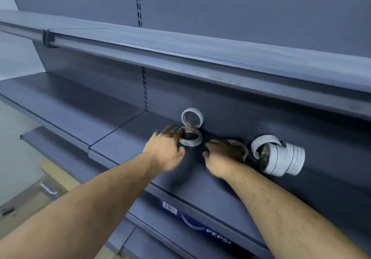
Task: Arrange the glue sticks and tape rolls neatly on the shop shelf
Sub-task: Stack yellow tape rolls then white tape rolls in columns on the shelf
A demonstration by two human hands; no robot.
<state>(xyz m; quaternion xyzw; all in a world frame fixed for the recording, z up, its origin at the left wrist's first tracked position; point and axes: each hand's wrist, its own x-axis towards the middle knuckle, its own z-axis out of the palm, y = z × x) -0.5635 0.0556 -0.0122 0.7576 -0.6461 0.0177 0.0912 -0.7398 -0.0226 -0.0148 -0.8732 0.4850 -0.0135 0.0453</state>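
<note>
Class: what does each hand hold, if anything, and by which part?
The right hand grips a tape roll by its outer rim. The left hand holds nothing; its straight fingers seem only to touch the edge of the flat-lying roll.

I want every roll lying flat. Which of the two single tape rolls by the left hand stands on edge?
The rear roll, upright against the back panel; the front roll lies flat beside the left hand.

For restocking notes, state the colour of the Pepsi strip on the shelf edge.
The Pepsi strip is blue with white lettering; head view shows it.
</note>
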